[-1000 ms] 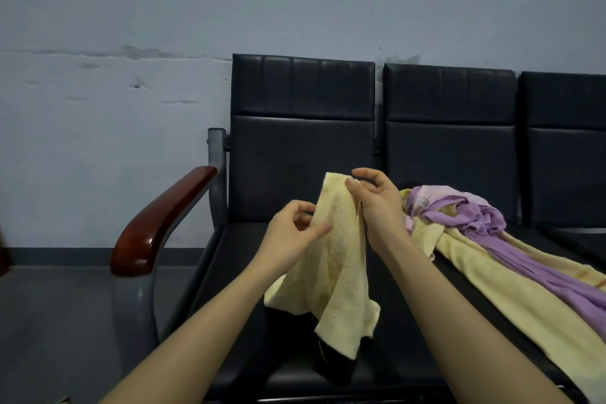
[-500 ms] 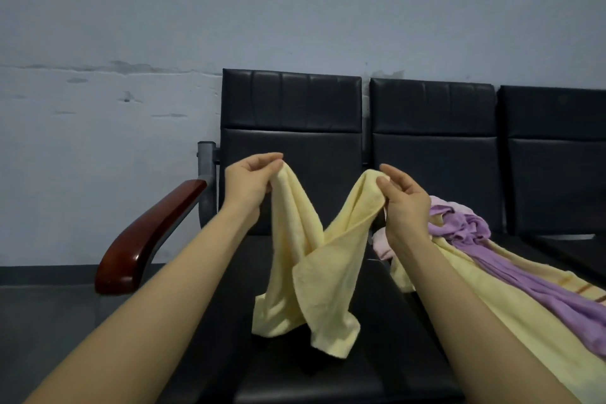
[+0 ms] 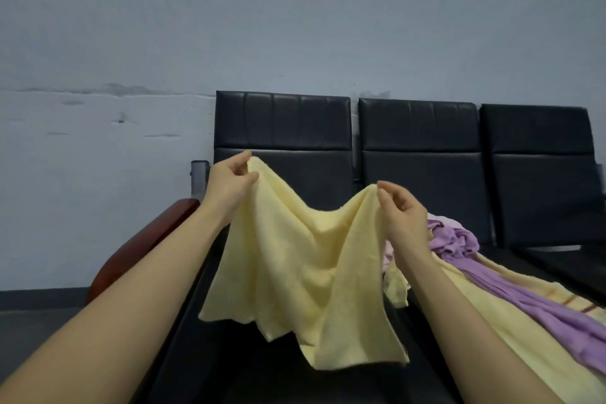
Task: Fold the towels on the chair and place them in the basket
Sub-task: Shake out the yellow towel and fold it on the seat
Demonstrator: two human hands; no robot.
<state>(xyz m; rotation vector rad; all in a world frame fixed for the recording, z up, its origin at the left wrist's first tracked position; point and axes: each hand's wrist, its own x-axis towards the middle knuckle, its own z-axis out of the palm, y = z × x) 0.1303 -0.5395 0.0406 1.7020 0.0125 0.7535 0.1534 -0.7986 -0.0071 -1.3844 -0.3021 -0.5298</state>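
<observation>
My left hand (image 3: 229, 182) and right hand (image 3: 401, 215) pinch the soft pale yellow towel's (image 3: 305, 275) top corners; at 4 o'clock, the frame's edge cuts the crumpled purple towel (image 3: 511, 279).

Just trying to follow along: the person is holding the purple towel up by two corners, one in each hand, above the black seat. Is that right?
Not quite. In the head view the towel held up is the yellow towel, pinched by the left hand and the right hand above the black seat. The purple towel lies in the pile to the right.
</observation>
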